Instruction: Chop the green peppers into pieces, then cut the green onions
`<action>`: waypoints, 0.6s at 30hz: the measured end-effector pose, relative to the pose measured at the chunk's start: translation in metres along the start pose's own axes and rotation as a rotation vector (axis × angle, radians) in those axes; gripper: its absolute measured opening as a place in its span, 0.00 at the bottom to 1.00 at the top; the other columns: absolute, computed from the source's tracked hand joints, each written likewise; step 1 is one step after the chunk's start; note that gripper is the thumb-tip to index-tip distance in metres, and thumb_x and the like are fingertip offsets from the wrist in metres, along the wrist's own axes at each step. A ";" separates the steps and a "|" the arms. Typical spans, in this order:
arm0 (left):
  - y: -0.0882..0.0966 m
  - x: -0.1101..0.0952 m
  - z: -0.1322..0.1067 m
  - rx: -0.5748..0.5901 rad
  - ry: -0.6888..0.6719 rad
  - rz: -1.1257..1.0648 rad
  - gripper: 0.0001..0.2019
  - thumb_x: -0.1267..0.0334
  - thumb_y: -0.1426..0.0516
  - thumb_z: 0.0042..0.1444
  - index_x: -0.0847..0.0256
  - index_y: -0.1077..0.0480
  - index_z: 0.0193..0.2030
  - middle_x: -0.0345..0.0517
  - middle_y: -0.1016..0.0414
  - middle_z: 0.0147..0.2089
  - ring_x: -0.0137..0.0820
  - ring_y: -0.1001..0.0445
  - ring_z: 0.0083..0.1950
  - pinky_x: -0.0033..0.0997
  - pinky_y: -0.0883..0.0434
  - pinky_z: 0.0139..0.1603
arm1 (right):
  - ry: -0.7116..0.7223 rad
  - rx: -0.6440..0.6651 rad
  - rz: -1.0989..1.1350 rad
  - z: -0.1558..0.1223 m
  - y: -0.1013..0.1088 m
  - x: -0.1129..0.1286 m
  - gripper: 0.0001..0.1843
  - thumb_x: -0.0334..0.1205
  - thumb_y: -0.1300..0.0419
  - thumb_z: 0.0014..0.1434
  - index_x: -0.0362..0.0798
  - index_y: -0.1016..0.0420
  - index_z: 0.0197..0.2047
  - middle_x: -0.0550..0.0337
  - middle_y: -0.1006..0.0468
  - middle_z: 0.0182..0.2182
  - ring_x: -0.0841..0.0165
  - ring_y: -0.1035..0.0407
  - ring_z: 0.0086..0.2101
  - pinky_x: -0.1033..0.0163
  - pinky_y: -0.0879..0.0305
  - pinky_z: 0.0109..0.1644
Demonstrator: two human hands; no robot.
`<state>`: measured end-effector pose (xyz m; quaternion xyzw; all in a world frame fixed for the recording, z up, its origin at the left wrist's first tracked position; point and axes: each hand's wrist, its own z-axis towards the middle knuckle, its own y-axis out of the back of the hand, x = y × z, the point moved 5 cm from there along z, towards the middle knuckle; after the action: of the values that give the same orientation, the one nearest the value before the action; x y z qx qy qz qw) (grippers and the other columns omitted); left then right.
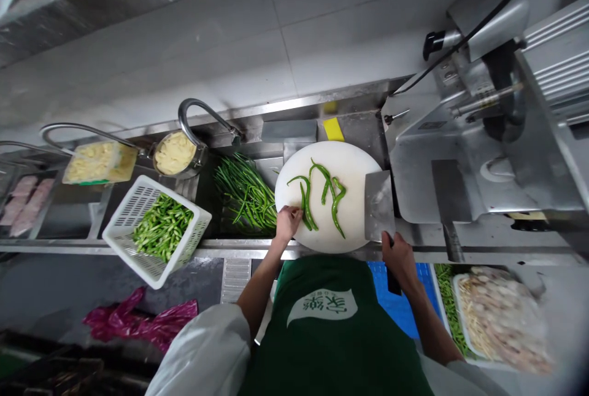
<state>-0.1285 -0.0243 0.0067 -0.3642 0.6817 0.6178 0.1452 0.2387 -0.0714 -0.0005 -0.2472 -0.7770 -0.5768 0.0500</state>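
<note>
Several long green chili peppers (338, 205) lie apart on a round white cutting board (317, 242). At the board's left edge, my left hand (289, 223) is closed, its fingertips pinching the lower end of a green chili pepper (302, 197). My right hand (399, 256) grips the dark handle of a cleaver (380, 204). The wide blade lies flat over the right rim of the board, away from the peppers. Left of the board, a pile of long green peppers (251, 196) fills the sink basin.
A white basket (156, 279) of cut green pieces sits on the counter's left. Behind it stand a pot of pale slices (175, 153) and curved faucets (196, 104). A yellow sponge-like block (333, 129) lies behind the board. A metal slicing machine (460, 156) occupies the right side.
</note>
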 end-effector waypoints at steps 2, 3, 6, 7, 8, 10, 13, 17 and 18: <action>-0.007 -0.025 0.008 -0.060 -0.064 0.061 0.08 0.65 0.42 0.62 0.63 0.22 0.40 0.50 0.21 0.40 0.32 0.24 0.37 0.31 0.28 0.45 | 0.003 0.001 -0.005 0.000 0.001 0.001 0.19 0.47 0.50 0.70 0.43 0.25 0.38 0.48 0.23 0.30 0.61 0.30 0.33 0.61 0.47 0.36; -0.014 -0.041 0.015 -0.065 -0.089 0.069 0.10 0.64 0.44 0.64 0.63 0.21 0.40 0.51 0.21 0.40 0.33 0.23 0.38 0.31 0.28 0.46 | 0.000 0.008 -0.007 0.000 0.002 0.002 0.19 0.47 0.50 0.70 0.43 0.25 0.38 0.48 0.23 0.30 0.61 0.30 0.33 0.61 0.46 0.36; -0.042 -0.082 0.045 0.030 -0.067 0.089 0.14 0.55 0.44 0.67 0.62 0.22 0.39 0.51 0.20 0.37 0.36 0.22 0.39 0.32 0.29 0.45 | -0.029 0.048 -0.006 0.000 0.005 0.004 0.20 0.47 0.51 0.71 0.43 0.24 0.40 0.48 0.23 0.30 0.61 0.30 0.33 0.62 0.46 0.36; -0.051 -0.091 0.056 0.062 -0.018 0.113 0.15 0.52 0.42 0.65 0.62 0.22 0.41 0.52 0.20 0.37 0.37 0.22 0.39 0.33 0.29 0.45 | -0.039 0.063 -0.003 0.000 0.006 0.005 0.20 0.47 0.51 0.71 0.43 0.24 0.40 0.48 0.23 0.31 0.61 0.30 0.33 0.62 0.46 0.36; -0.058 -0.097 0.066 0.089 0.035 0.134 0.15 0.51 0.40 0.63 0.62 0.23 0.42 0.53 0.19 0.38 0.38 0.21 0.40 0.33 0.29 0.44 | -0.049 0.076 -0.002 -0.001 0.007 0.006 0.20 0.47 0.51 0.71 0.42 0.24 0.41 0.48 0.22 0.31 0.61 0.30 0.33 0.62 0.46 0.36; -0.068 -0.103 0.082 0.134 0.111 0.159 0.14 0.53 0.36 0.59 0.62 0.23 0.43 0.54 0.19 0.39 0.39 0.21 0.42 0.32 0.29 0.43 | -0.072 0.098 -0.001 -0.001 0.008 0.007 0.20 0.47 0.52 0.71 0.41 0.24 0.42 0.48 0.22 0.32 0.61 0.30 0.33 0.62 0.46 0.35; -0.068 -0.106 0.090 0.155 0.107 0.100 0.09 0.60 0.36 0.57 0.64 0.22 0.38 0.53 0.19 0.37 0.37 0.22 0.40 0.30 0.30 0.42 | -0.096 0.111 0.005 -0.002 0.008 0.007 0.20 0.47 0.51 0.71 0.41 0.24 0.44 0.47 0.22 0.33 0.61 0.29 0.34 0.62 0.45 0.36; -0.050 -0.109 0.084 0.160 0.048 -0.226 0.07 0.63 0.38 0.55 0.66 0.22 0.34 0.46 0.22 0.31 0.30 0.27 0.32 0.26 0.33 0.35 | -0.105 0.115 0.034 -0.002 0.006 0.006 0.21 0.47 0.51 0.71 0.41 0.24 0.45 0.48 0.21 0.33 0.61 0.29 0.34 0.62 0.45 0.37; -0.043 -0.109 0.082 0.154 0.052 -0.333 0.08 0.63 0.39 0.55 0.66 0.23 0.34 0.44 0.23 0.30 0.28 0.29 0.29 0.25 0.34 0.33 | -0.111 0.118 0.039 -0.002 0.005 0.005 0.21 0.48 0.52 0.71 0.41 0.24 0.45 0.48 0.21 0.33 0.61 0.29 0.33 0.62 0.45 0.37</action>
<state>-0.0449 0.0893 0.0301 -0.4756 0.6606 0.5218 0.2552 0.2362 -0.0705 0.0065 -0.2907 -0.8061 -0.5144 0.0325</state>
